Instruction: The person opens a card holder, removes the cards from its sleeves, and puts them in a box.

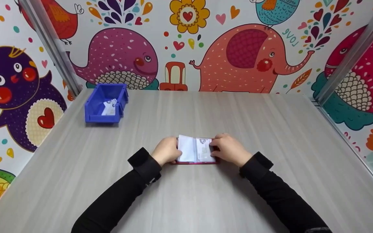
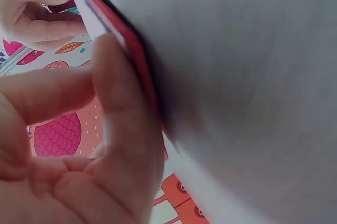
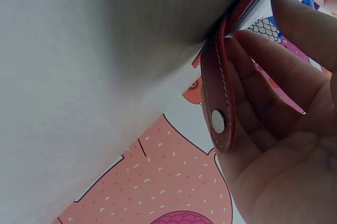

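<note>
Blue bin (image 1: 102, 118) of white cards (image 1: 109, 109) far left, near cartoon walls (image 1: 173, 19); left hand (image 1: 167, 150) and right hand (image 1: 232, 150) grip an unfolded red card holder (image 1: 188, 150) amid the tabletop (image 1: 199, 194), room spreading toward both side edges

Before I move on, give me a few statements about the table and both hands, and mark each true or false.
1. The wallet lies open between the left hand and the right hand. True.
2. The blue bin stands at the right of the table. False: the blue bin stands toward the back left of the table.
3. A strap with a round snap shows beside the right hand's fingers. True.
4. The bin has nothing in it. False: white cards lie inside.
5. The left hand is in the bin. False: it holds the wallet's left edge.
</note>
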The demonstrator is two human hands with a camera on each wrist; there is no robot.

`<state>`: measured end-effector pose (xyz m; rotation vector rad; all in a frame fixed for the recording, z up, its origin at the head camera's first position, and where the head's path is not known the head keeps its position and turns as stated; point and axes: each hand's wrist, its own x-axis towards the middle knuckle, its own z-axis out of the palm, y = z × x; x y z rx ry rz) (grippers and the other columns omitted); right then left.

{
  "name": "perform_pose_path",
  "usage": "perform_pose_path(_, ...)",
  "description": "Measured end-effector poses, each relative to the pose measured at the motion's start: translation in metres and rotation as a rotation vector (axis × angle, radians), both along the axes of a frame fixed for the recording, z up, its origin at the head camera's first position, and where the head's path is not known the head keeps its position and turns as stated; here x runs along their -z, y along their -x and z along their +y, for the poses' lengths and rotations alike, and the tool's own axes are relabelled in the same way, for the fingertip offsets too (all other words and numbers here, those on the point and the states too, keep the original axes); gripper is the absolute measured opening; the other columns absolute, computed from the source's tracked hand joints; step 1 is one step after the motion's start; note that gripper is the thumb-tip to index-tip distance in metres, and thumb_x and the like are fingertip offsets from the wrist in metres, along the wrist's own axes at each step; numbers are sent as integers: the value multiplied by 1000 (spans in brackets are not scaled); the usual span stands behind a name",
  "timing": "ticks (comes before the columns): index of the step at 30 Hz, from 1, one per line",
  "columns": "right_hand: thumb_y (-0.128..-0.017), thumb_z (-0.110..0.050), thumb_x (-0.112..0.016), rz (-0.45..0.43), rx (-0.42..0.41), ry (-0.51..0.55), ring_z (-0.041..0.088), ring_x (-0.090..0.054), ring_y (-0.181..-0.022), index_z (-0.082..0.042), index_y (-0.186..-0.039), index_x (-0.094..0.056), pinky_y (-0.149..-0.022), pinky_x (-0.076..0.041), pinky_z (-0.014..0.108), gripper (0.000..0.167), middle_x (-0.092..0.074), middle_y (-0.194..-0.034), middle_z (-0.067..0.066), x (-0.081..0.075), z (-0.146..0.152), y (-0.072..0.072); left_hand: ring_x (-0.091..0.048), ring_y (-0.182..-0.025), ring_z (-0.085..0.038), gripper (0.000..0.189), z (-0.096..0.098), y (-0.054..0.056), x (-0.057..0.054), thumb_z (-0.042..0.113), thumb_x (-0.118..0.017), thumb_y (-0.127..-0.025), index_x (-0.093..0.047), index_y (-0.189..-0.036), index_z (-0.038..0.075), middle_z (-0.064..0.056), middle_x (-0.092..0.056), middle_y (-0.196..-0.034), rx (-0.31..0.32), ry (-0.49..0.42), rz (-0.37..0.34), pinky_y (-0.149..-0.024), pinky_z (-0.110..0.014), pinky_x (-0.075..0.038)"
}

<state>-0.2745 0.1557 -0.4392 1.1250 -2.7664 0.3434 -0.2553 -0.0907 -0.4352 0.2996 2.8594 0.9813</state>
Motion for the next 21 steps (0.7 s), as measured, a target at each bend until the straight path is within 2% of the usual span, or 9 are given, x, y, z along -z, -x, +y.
perform_pose_path(4,-79,-13,-83,4,2,-1,26,-58,-83,-4,-93,-73,-77,-49,42,19,-65,-90,10,0,0,0,-54,-39,-9,21,0,0,0,-3,-59,-76,-50,-62,9,-3,-57,-58,4,13,3,-37,-22,-46)
perform_pose_path(13,-80,-13,-82,-19,28,-12,27,-59,-87,-3,-96,-74,-81,-51,41,20,-66,-94,11,1,-1,0,-51,-36,-9,21,0,1,0,-6,-57,-72,-47,-62,10,-5,-55,-57,1,-33,-17,-35,-23,-45)
perform_pose_path(21,-79,-13,-83,-8,17,-9,27,-58,-85,-3,-94,-74,-79,-50,41,19,-65,-91,10,1,0,1,-48,-35,-8,20,1,2,1,-6,-60,-72,-48,-65,9,-5,-56,-58,-11,6,-9,-35,-22,-43)
